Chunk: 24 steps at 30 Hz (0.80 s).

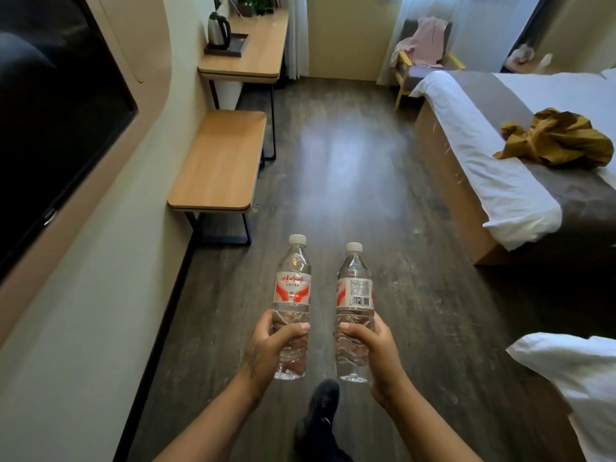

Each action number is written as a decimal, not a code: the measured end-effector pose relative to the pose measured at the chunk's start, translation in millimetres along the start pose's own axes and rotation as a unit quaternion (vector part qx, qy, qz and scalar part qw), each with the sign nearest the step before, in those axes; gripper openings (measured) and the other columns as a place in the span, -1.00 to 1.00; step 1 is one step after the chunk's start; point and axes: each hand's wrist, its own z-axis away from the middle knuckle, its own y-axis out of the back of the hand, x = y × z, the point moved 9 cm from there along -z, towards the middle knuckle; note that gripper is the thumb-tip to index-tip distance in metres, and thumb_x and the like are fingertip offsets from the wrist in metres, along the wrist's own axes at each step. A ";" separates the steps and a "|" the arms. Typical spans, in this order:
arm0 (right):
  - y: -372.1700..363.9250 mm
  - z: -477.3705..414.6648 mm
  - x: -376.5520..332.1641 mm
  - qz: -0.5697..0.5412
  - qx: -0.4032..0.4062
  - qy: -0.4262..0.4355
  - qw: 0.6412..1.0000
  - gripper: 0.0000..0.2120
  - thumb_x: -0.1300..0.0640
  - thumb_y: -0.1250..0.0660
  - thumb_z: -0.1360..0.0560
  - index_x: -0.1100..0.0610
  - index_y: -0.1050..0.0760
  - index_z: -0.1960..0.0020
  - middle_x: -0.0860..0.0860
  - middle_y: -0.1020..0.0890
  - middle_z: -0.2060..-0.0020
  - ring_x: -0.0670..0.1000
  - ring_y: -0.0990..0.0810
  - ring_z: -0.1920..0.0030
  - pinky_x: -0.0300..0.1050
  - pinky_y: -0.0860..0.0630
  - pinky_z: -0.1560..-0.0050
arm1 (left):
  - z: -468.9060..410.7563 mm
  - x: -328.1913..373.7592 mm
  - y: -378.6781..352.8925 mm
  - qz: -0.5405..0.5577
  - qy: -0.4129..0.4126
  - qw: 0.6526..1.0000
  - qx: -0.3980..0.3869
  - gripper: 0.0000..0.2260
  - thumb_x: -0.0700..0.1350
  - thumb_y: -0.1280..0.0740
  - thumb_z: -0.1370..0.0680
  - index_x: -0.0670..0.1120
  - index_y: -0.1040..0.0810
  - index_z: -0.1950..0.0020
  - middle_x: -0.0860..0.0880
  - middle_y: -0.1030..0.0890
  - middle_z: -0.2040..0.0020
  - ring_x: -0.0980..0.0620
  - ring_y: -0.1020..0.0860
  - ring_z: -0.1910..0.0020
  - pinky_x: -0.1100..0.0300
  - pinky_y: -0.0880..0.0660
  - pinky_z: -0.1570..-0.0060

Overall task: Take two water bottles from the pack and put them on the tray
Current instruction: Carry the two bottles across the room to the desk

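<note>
I hold two clear water bottles upright in front of me over the floor, both with white caps and red-and-white labels. My left hand (271, 348) grips the lower half of the left bottle (292, 288). My right hand (375, 351) grips the lower half of the right bottle (354, 291). A dark tray (240, 45) lies far ahead on the wooden desk (263, 51), with a steel kettle (218, 30) standing on it. No bottle pack is in view.
A low wooden bench (220, 161) stands along the left wall below a dark TV screen (50, 111). A bed (520, 145) with a mustard cloth (556, 138) fills the right. A chair (423, 51) stands at the back. My dark shoe (321, 405) is on the wood floor.
</note>
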 end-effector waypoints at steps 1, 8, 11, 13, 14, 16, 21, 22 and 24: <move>2.3 -21.5 -7.4 -0.001 -0.004 0.001 1.000 -0.33 -0.06 -0.63 -0.30 0.04 -0.61 -0.38 0.14 -0.82 -0.20 0.22 -0.81 -0.20 0.27 -0.70 -0.27 | -20.5 8.5 -4.1 0.000 -0.001 1.000 0.004 -0.37 0.14 -0.63 -0.27 -0.04 -0.64 -0.28 -0.15 -0.82 -0.12 -0.20 -0.82 -0.07 -0.10 -0.75 -0.01; 23.2 -149.1 -71.1 0.005 -0.030 0.000 1.000 -0.29 -0.05 -0.64 -0.29 0.08 -0.59 -0.40 0.14 -0.81 -0.21 0.21 -0.81 -0.20 0.31 -0.69 -0.31 | -131.0 76.3 -46.5 0.008 0.000 1.000 0.025 -0.37 0.12 -0.63 -0.25 -0.05 -0.64 -0.28 -0.15 -0.82 -0.12 -0.19 -0.83 -0.05 -0.05 -0.76 0.03; 30.1 -196.5 -99.6 0.008 -0.032 0.004 0.999 -0.25 -0.05 -0.63 -0.26 0.13 -0.58 -0.40 0.17 -0.81 -0.20 0.25 -0.80 -0.20 0.31 -0.69 -0.30 | -169.8 104.0 -62.7 0.008 -0.002 1.000 0.030 -0.34 0.12 -0.62 -0.25 -0.09 -0.63 -0.30 -0.22 -0.80 -0.16 -0.28 -0.80 -0.12 -0.25 -0.73 -0.15; 34.6 -225.2 -114.6 0.002 -0.029 0.001 1.000 -0.24 -0.04 -0.63 -0.26 0.14 -0.58 -0.41 0.19 -0.81 -0.19 0.29 -0.80 -0.20 0.35 -0.68 -0.30 | -194.1 121.3 -70.9 0.017 -0.004 0.999 0.033 -0.33 0.11 -0.62 -0.25 -0.10 -0.63 -0.31 -0.23 -0.79 -0.17 -0.31 -0.78 -0.14 -0.32 -0.70 -0.22; 36.6 -239.2 -122.0 0.000 -0.026 0.000 1.000 -0.25 -0.04 -0.64 -0.26 0.14 -0.58 -0.40 0.20 -0.81 -0.19 0.30 -0.80 -0.19 0.36 -0.68 -0.31 | -206.6 130.2 -74.5 0.020 -0.005 0.999 0.034 -0.32 0.11 -0.62 -0.25 -0.10 -0.63 -0.32 -0.23 -0.79 -0.17 -0.30 -0.78 -0.14 -0.31 -0.70 -0.21; 40.7 -269.2 -133.6 0.000 -0.023 -0.003 1.000 -0.27 -0.02 -0.63 -0.26 0.14 -0.59 -0.39 0.21 -0.81 -0.18 0.32 -0.80 -0.19 0.39 -0.67 -0.32 | -234.0 148.2 -81.5 0.023 -0.009 0.999 0.031 -0.30 0.10 -0.62 -0.24 -0.11 -0.62 -0.33 -0.23 -0.79 -0.17 -0.29 -0.80 -0.11 -0.26 -0.73 -0.16; 45.2 -349.4 -159.0 0.006 -0.007 -0.002 1.000 -0.31 0.01 -0.63 -0.25 0.16 -0.63 -0.35 0.22 -0.81 -0.17 0.36 -0.77 -0.22 0.33 -0.67 -0.31 | -312.0 187.3 -90.2 0.017 -0.015 0.999 0.023 -0.24 0.11 -0.62 -0.21 -0.13 -0.60 -0.36 -0.24 -0.79 -0.19 -0.30 -0.78 -0.16 -0.29 -0.69 -0.25; 44.5 -367.7 -165.0 0.007 -0.005 -0.002 1.000 -0.31 0.01 -0.63 -0.26 0.16 -0.63 -0.35 0.22 -0.81 -0.17 0.35 -0.77 -0.22 0.31 -0.68 -0.30 | -330.5 195.1 -90.7 0.018 -0.013 0.999 0.022 -0.24 0.11 -0.62 -0.21 -0.13 -0.60 -0.36 -0.24 -0.79 -0.19 -0.30 -0.78 -0.16 -0.28 -0.68 -0.25; 42.1 -403.9 -177.7 0.007 -0.001 -0.002 1.000 -0.31 0.01 -0.63 -0.26 0.17 -0.63 -0.36 0.22 -0.81 -0.17 0.34 -0.78 -0.20 0.29 -0.69 -0.28 | -368.6 210.4 -91.5 0.018 -0.010 1.000 0.019 -0.25 0.12 -0.62 -0.21 -0.12 -0.61 -0.35 -0.24 -0.79 -0.18 -0.30 -0.78 -0.15 -0.27 -0.69 -0.25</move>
